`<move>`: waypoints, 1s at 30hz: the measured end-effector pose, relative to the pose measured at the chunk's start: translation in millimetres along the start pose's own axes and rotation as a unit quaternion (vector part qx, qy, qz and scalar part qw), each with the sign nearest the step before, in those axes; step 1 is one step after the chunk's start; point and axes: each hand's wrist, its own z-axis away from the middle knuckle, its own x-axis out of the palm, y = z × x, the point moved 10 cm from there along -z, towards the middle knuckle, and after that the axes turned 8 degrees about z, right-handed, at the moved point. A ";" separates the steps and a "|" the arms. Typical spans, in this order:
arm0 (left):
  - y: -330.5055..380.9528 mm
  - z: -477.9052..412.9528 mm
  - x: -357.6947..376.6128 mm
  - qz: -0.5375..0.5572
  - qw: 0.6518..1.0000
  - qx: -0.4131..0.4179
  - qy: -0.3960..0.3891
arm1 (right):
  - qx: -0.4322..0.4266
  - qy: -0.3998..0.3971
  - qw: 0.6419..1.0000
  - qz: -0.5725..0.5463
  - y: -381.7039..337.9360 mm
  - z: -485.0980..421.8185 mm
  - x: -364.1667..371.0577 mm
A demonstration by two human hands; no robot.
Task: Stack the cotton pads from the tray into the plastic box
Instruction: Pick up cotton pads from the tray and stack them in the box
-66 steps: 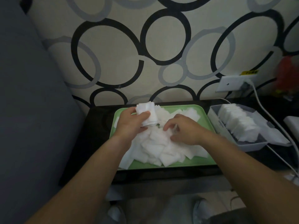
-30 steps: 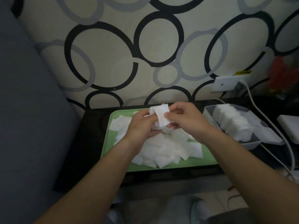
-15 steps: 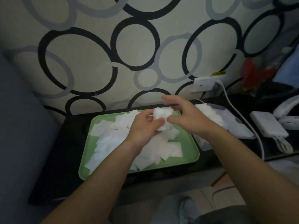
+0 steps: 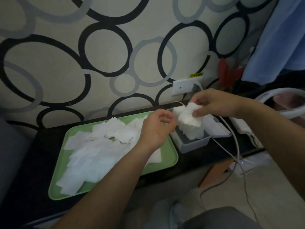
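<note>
A green tray [image 4: 166, 161] on the dark table holds a loose heap of white square cotton pads [image 4: 99, 149]. Right of the tray stands a clear plastic box [image 4: 193, 144] with a row of pads [image 4: 191, 128] standing in it. My right hand [image 4: 216, 103] pinches a small bunch of pads [image 4: 189, 111] on top of that row, over the box. My left hand [image 4: 156, 128] hovers at the tray's right edge, just left of the box, fingers loosely curled and holding nothing.
The box's open lid [image 4: 217, 128] lies to its right. White cables [image 4: 234, 138] run from a wall socket [image 4: 183, 86] past the box and over the table edge. A white device [image 4: 247, 129] and a white ring-shaped object [image 4: 280, 103] sit at the right.
The bunch of pads passed from my left hand to my right, which carried it rightwards from over the tray onto the row in the box. My view swung right.
</note>
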 end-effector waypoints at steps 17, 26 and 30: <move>-19.4 -24.7 87.5 -0.447 0.870 0.058 -0.198 | 0.020 0.021 0.996 -0.080 85.2 12.8 16.1; -22.0 -26.1 85.3 -0.374 0.903 0.026 -0.210 | 0.026 -0.050 0.932 0.358 55.3 -3.1 45.4; -15.9 -25.4 81.0 -0.357 0.915 0.051 -0.183 | 0.035 -0.081 0.902 0.423 51.7 -8.8 57.6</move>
